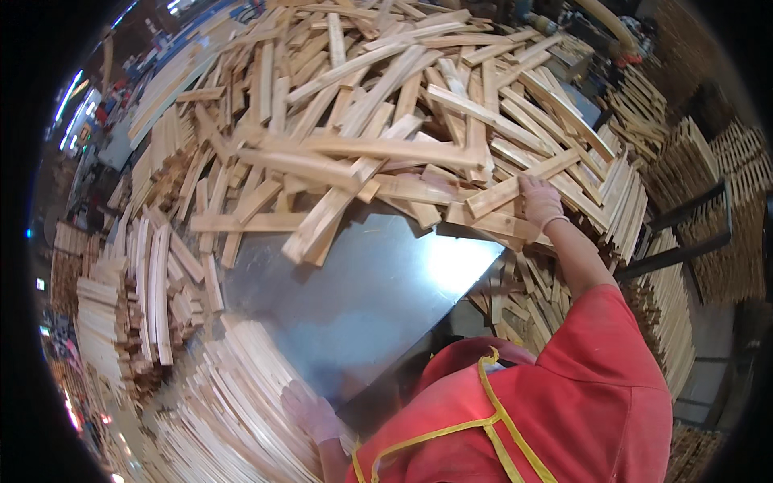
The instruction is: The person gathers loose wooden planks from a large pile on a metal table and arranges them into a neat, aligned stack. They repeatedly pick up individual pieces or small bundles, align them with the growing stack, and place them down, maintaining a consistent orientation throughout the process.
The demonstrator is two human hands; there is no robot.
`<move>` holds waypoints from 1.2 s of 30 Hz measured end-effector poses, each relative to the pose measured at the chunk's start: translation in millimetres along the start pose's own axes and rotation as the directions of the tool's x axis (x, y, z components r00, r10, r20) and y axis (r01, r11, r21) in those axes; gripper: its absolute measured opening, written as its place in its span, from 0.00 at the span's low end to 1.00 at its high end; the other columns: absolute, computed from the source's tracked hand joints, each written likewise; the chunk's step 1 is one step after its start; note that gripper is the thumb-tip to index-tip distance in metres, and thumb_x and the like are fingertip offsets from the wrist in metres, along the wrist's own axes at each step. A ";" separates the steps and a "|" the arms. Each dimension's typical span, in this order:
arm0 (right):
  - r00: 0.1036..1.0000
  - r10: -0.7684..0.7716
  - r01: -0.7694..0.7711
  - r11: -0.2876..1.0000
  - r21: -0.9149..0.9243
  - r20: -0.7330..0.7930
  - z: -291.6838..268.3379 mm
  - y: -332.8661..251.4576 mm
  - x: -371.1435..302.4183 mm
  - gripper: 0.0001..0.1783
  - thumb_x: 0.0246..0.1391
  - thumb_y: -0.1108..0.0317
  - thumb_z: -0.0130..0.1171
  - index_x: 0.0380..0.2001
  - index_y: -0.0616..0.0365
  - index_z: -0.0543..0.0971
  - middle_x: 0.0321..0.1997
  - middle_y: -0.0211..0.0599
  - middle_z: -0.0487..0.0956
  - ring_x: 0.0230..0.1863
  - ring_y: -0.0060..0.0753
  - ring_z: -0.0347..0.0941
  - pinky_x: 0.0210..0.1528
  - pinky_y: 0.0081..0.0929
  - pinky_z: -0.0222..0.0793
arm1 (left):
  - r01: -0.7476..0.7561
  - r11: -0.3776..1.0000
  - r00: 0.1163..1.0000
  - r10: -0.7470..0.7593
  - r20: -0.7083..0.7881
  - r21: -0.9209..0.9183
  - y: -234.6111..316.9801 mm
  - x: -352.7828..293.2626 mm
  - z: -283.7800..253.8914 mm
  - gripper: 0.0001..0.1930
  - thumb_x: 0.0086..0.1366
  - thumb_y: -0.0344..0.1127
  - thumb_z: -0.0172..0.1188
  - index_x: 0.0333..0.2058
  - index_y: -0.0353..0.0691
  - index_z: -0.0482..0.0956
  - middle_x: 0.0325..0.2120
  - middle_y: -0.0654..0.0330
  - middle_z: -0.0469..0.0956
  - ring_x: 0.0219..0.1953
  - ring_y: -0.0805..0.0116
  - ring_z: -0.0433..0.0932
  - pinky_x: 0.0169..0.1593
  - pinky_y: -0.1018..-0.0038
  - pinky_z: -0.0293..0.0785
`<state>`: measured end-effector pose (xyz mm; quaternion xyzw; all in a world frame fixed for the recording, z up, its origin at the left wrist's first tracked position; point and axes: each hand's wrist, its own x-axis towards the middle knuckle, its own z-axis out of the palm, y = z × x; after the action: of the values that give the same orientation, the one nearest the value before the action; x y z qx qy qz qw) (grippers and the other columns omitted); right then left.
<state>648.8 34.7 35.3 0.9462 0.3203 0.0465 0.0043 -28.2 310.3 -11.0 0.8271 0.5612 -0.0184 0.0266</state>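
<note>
My right hand (541, 203), in a pale glove, reaches to the right front of a big loose heap of wooden slats (378, 150). Its fingers are closed over a short wooden slat (493, 196) that lies slantwise on other pieces. My left hand (311, 414), also gloved, rests with its fingers laid out along the edge of a neat stack of pale slats (241, 386) low on the left. Between the two hands lies a shiny metal tabletop (322, 302), and several slats overhang its far part.
Upright bundles of slats (105, 314) stand at the left. More stacks (668, 322) line the right side, beside a dark metal frame (684, 221). Loose slats (523, 302) lie below the table's right edge. Machinery (596, 32) shows at the far right.
</note>
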 end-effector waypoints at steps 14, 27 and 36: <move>0.753 -0.542 0.524 0.837 0.158 0.374 -92.9 -74.2 -16.8 0.24 0.41 0.53 0.71 0.44 0.49 0.85 0.36 0.44 0.86 0.43 0.52 0.85 0.46 0.50 0.79 | -0.089 0.973 0.991 0.109 -0.081 0.214 14.4 -5.0 -0.5 0.41 0.69 0.51 0.57 0.74 0.36 0.60 0.73 0.42 0.62 0.76 0.40 0.56 0.79 0.51 0.52; 0.642 -0.694 0.120 0.511 0.851 0.326 -27.1 -411.3 -123.5 0.32 0.51 0.45 0.65 0.51 0.59 0.80 0.47 0.55 0.86 0.50 0.59 0.83 0.55 0.48 0.77 | -0.052 0.955 0.997 0.031 -0.076 -0.293 -15.6 -19.2 7.6 0.39 0.66 0.48 0.65 0.68 0.28 0.68 0.68 0.37 0.66 0.73 0.41 0.59 0.77 0.52 0.56; 0.434 -0.840 0.158 0.427 0.890 0.326 -9.4 -535.1 -205.7 0.31 0.60 0.50 0.61 0.55 0.66 0.75 0.48 0.62 0.84 0.52 0.64 0.81 0.55 0.51 0.75 | -0.079 0.993 0.984 0.092 -0.150 0.090 27.7 -15.9 -4.8 0.40 0.61 0.51 0.70 0.66 0.33 0.72 0.69 0.44 0.67 0.73 0.42 0.60 0.75 0.50 0.59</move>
<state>161.2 334.9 6.8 0.6111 0.5736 -0.4887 -0.2423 -8.3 285.7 -4.6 0.8498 0.5242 0.0232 -0.0509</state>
